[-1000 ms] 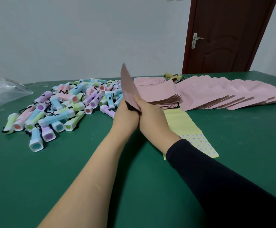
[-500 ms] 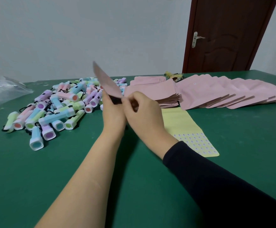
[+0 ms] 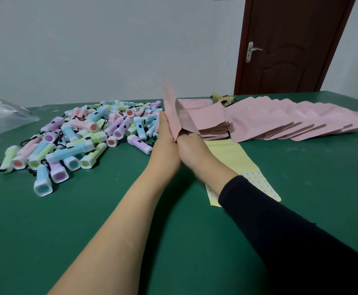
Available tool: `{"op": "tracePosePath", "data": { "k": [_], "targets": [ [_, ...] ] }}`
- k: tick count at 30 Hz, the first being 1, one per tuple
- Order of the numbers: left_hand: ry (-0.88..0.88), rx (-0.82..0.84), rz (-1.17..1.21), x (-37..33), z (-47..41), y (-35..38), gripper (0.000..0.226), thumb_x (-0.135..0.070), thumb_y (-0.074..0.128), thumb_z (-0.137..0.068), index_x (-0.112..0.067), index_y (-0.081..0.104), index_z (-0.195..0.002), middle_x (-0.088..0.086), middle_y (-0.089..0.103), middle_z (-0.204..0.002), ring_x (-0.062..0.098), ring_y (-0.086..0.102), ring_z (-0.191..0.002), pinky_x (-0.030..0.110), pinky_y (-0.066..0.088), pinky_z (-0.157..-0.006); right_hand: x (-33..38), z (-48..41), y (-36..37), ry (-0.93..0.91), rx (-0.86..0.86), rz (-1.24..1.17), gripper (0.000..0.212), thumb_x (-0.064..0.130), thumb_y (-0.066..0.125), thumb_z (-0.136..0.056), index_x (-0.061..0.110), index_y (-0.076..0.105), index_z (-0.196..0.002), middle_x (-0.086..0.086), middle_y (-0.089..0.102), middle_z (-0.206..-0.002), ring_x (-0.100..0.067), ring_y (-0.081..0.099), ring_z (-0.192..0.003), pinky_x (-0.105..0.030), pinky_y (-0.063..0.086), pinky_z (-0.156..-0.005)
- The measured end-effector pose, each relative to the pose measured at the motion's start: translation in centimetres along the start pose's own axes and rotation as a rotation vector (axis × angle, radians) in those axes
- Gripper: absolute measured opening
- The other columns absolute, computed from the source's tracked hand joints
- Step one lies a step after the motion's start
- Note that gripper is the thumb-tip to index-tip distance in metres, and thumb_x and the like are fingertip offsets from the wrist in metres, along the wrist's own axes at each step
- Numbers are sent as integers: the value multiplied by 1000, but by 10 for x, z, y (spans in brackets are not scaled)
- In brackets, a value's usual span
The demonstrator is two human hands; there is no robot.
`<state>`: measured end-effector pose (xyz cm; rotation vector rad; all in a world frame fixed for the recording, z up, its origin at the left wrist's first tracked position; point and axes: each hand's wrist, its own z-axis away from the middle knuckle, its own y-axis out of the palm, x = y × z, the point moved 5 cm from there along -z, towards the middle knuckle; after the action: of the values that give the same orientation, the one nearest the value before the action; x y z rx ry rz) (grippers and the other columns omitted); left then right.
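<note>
A pink pouch (image 3: pixel 172 112) stands upright between my two hands above the green table (image 3: pixel 88 220). My left hand (image 3: pixel 165 143) lies along its left face with the fingers straight up against it. My right hand (image 3: pixel 193 151) holds the pouch's right side, and its fingertips are tucked into the spread mouth. The two palms touch at the heel. A pile of several small pastel flashlights (image 3: pixel 78 141) lies just left of my hands.
A stack of flat pink pouches (image 3: pixel 213 124) sits behind my right hand, and a fanned row of pink pouches (image 3: pixel 291 121) runs to the right. A yellow sticker sheet (image 3: pixel 235 160) lies under my right wrist. A clear plastic bag (image 3: pixel 1 118) is far left. A brown door (image 3: pixel 291 45) stands behind.
The pouch swung left and tilted, then came back upright to the centre. Both hands moved with it, and its mouth now gapes around my right fingertips.
</note>
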<state>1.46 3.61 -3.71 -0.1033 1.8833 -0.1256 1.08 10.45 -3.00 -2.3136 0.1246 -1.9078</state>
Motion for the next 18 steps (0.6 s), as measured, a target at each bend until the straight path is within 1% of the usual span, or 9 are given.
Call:
{"op": "tracePosePath", "data": {
  "k": [1, 2, 4, 6, 9, 12, 14, 16, 18],
  "targets": [
    [-59, -31, 52, 6, -4, 1, 49, -30, 38, -107, -39, 79, -82, -31, 64, -79, -27, 52, -59, -4, 37, -53, -3, 0, 0, 41, -7, -8, 36, 14, 38, -101, 12, 55, -133, -12, 56, -133, -26, 51, -122, -24, 40, -90],
    [-62, 23, 47, 6, -5, 1, 42, -24, 38, -107, -39, 77, -101, -31, 63, -91, -30, 49, -64, -6, 35, -55, -6, -1, -1, 67, -25, -7, 34, 16, 39, -101, 11, 57, -130, -13, 58, -130, -27, 53, -119, -25, 41, -88],
    [-197, 1, 169, 17, -5, 1, 62, -2, 44, -99, -28, 30, -154, -23, 50, -127, -30, 47, -86, -3, 37, -74, -7, -4, -4, 85, -79, -19, 32, 21, 41, -101, 12, 60, -126, -12, 61, -127, -28, 54, -118, -30, 44, -95],
    [-245, 97, 170, 8, 5, 6, 87, 4, 50, -89, -31, 8, -157, -2, 58, -136, 1, 60, -98, 23, 49, -89, -1, -3, -12, 85, -117, -56, 30, 30, 43, -101, 17, 63, -119, -11, 63, -123, -29, 56, -115, -37, 45, -99],
    [-291, 293, 436, -1, 7, 7, 88, -2, 59, -75, -25, 23, -152, 18, 58, -135, 27, 56, -104, 50, 50, -91, -4, -9, -20, 118, -129, -111, 30, 43, 43, -99, 24, 65, -94, -6, 68, -106, -27, 60, -102, -37, 47, -89],
    [-368, 352, 767, -6, 9, 4, 71, -26, 71, -79, -27, 38, -142, 19, 53, -135, 36, 54, -115, 55, 53, -85, -13, -13, -19, 222, -74, -118, 32, 45, 44, -96, 21, 63, -85, 0, 66, -90, -23, 61, -88, -32, 45, -77],
    [-428, 323, 798, -2, 11, 7, 72, -49, 65, -79, -25, 45, -144, 15, 59, -130, 35, 60, -115, 54, 53, -82, -17, -13, -8, 230, 3, -30, 27, 33, 42, -99, 17, 64, -98, -4, 63, -94, -24, 62, -92, -27, 42, -71],
    [-489, 314, 792, 2, 13, 15, 69, -59, 63, -71, -22, 59, -129, 8, 69, -115, 27, 68, -105, 47, 56, -76, -16, -11, 5, 144, -12, 64, 36, 24, 38, -102, 10, 55, -130, -10, 58, -124, -25, 53, -122, -26, 40, -93],
    [-526, 282, 793, 8, 12, 17, 70, -61, 66, -63, -20, 64, -121, 6, 73, -104, 22, 72, -92, 43, 58, -70, -12, -7, 7, 84, -79, 6, 39, 22, 41, -102, 15, 49, -139, -8, 53, -138, -21, 46, -131, -23, 32, -108]
  ]
}}
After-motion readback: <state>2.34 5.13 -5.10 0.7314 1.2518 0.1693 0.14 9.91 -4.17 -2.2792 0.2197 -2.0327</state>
